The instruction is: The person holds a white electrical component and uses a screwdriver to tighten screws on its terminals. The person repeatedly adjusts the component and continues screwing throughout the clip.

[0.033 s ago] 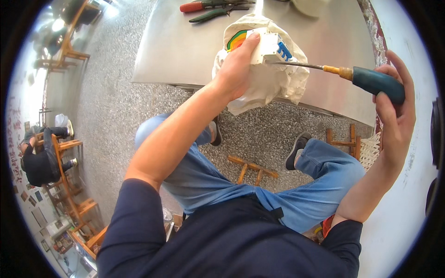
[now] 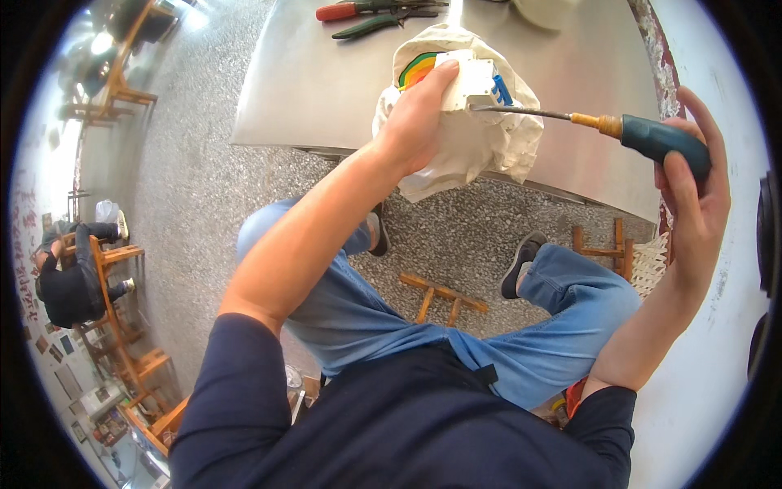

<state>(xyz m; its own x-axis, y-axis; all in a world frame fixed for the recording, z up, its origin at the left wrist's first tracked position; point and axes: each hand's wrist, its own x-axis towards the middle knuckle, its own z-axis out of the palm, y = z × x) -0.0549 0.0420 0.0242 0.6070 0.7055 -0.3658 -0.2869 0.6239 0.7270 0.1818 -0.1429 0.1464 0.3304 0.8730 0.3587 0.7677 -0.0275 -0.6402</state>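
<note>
My left hand (image 2: 414, 122) grips a white circuit breaker (image 2: 471, 83) with blue levers on its right side, thumb on top. Under it a cream cloth bag (image 2: 476, 159) with a green, yellow and orange patch lies over the near edge of the metal table. In my right hand (image 2: 694, 200) is a screwdriver (image 2: 664, 147) with a dark green handle, held by thumb and fingers while the index finger reaches past it. Its long shaft points left, and the tip meets the breaker's near side; whether it sits in a screw cannot be made out.
On the metal table (image 2: 301, 90) lie red-handled pliers (image 2: 346, 11) and green-handled pliers (image 2: 366, 28) at the far left. A white wall runs along the right. Under the table is a wooden stool (image 2: 444, 293). Another person (image 2: 69, 281) sits far off at left.
The breaker has turned slightly in my left hand. My right thumb has shifted up along the screwdriver handle, and the tool has moved a little to the right.
</note>
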